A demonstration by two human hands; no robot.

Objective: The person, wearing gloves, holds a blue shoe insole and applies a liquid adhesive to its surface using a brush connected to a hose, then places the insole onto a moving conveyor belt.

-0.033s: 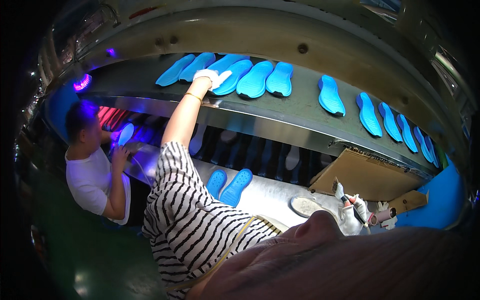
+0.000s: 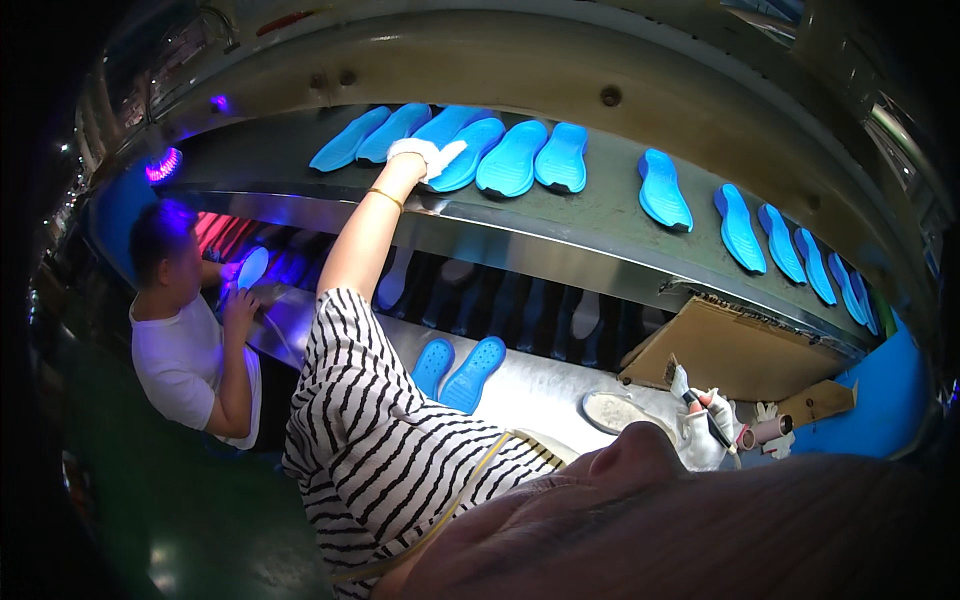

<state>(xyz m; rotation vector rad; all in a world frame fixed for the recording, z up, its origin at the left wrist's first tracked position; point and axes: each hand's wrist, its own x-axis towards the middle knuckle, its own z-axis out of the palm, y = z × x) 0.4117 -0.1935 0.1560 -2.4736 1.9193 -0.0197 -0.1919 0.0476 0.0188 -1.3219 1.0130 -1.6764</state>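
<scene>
My left hand point(image 2: 425, 158), in a white glove, reaches up to the upper belt and rests over the near ends of two overlapping blue shoe soles point(image 2: 474, 160). Its thumb stretches away from the other fingers, whose tips are hard to make out. Low on the right, my right hand point(image 2: 708, 432), also gloved with some fingertips bare, is closed around a brush point(image 2: 678, 382) with its bristles pointing up. Beside it on the pale work surface lies a shallow oval dish point(image 2: 622, 411) with whitish contents. Two more blue soles point(image 2: 472, 376) with small round marks lie left of the dish.
Several blue soles point(image 2: 740, 230) line the upper belt point(image 2: 610, 190), under a curved metal hood point(image 2: 480, 68). A cardboard sheet point(image 2: 740, 350) leans below the belt's edge. Brownish spools point(image 2: 770, 430) stand by my right hand. At left a co-worker point(image 2: 190, 350) holds a sole under purple light.
</scene>
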